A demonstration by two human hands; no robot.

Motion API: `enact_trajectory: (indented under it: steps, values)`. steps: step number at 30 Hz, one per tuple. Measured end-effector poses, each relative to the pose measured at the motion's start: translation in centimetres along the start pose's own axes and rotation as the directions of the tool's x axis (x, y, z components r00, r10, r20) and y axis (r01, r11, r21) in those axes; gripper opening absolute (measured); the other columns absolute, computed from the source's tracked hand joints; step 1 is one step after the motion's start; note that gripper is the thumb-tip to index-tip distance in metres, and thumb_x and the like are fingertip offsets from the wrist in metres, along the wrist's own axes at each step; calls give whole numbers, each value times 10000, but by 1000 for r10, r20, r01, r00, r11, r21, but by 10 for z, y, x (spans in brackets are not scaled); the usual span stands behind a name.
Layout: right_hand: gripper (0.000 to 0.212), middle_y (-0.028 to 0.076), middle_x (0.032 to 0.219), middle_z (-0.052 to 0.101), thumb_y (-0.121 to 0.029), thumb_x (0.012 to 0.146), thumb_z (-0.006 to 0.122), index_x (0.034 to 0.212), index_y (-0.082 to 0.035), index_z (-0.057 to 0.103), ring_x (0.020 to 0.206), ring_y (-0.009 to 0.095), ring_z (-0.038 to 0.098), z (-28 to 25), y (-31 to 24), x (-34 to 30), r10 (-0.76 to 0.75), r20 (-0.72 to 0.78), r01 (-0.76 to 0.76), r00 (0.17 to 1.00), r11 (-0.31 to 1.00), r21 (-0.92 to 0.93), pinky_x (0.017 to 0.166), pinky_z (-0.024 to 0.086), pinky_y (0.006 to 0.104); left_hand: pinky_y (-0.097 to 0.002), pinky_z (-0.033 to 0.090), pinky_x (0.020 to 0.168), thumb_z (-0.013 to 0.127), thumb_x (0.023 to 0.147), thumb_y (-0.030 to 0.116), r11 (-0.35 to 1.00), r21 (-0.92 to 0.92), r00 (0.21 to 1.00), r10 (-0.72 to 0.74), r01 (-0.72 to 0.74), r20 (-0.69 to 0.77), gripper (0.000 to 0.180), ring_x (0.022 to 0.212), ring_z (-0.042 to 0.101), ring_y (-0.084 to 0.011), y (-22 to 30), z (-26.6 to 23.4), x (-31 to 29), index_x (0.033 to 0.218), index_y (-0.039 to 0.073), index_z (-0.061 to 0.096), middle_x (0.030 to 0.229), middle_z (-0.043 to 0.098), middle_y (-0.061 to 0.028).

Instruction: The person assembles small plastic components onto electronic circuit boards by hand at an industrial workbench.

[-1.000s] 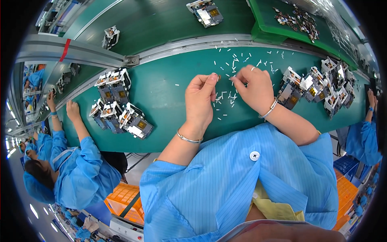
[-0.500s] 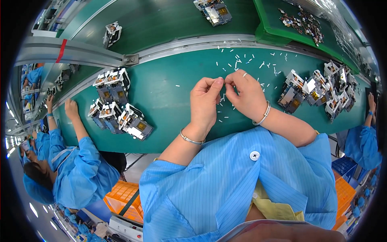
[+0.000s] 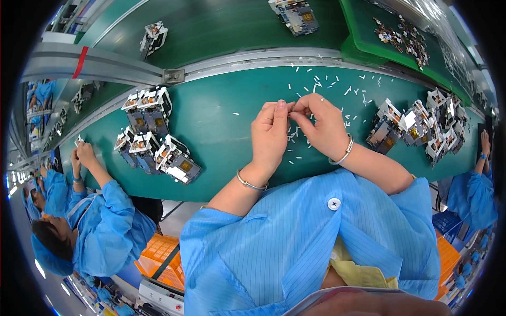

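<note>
My left hand (image 3: 270,134) and my right hand (image 3: 320,124) meet over the middle of the green table (image 3: 216,131). Both are closed, with thumbs and forefingers pinched together at the tips. Whatever lies between the fingertips is too small and too covered to name. Around and beyond my right hand are scattered many thin white slivers (image 3: 317,79). Off to the left stands a group of circuit-board assemblies (image 3: 179,160) with white plastic frames. More such board assemblies (image 3: 416,124) are bunched at the right, beside my right forearm.
Past a metal rail (image 3: 237,59) runs a green conveyor belt (image 3: 226,31) carrying a board assembly (image 3: 298,18). A green-edged tray (image 3: 363,52) at the far right holds a heap of small parts (image 3: 403,42). At the left, a co-worker in blue (image 3: 108,221) works at the same table.
My pinched hands have drawn slightly closer, staying over the same spot. The board assemblies on the belt have shifted right. The left co-worker's hands have come together around something small and white.
</note>
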State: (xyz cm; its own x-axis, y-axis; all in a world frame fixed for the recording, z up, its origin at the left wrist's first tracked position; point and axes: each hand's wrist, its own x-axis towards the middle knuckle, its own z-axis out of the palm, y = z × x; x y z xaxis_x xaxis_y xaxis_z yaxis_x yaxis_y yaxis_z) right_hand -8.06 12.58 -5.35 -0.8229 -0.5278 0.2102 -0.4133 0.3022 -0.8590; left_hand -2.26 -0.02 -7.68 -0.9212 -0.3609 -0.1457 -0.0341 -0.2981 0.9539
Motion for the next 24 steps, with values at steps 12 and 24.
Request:
enact_trajectory:
  steps: [12,24]
  values:
    - [50,57,865,649,-15,870,635,919,-13,629,739,139,629,-2,9,6,136,51,-145,989,938,314,675,513,261,-404,378,956,666,851,167,262,895,820,547,-360,169,321,1081,504,-313,53,-63,-37,1154,63,645,1149,588,-147]
    - [107,57,891,650,-63,916,601,1002,2,601,776,120,630,-34,19,-3,347,294,-447,891,553,703,725,513,244,-474,259,1040,718,807,218,-79,992,801,586,-98,126,526,1202,365,-377,24,-105,-55,1282,47,571,1364,428,-212]
